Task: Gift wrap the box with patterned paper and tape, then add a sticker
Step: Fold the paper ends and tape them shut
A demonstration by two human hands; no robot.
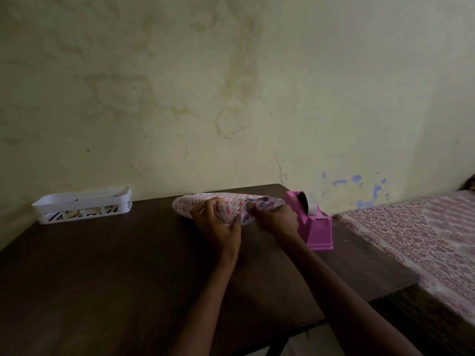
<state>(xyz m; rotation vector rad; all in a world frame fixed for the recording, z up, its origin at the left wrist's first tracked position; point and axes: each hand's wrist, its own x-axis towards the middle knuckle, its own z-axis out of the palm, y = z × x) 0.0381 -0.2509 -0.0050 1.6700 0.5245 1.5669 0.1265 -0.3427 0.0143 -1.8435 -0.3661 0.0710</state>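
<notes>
Both hands are on the parcel at the far side of the counter [102,265], close to the wall. The left hand [216,222] is curled round a bunch of patterned paper [190,205] on the near face, and the right hand [276,219] pinches the neighbouring fold, probably so the sheet stays snug until tape goes on. The box itself is hidden under the paper. The parcel's long axis runs left to right, roughly along the counter's back edge, with its right end pointing at the pink tape dispenser [316,227]. That dispenser stands just beside the right hand, which looks like an easy reach for the next strip. A white basket [82,204] sits well apart to the left.
</notes>
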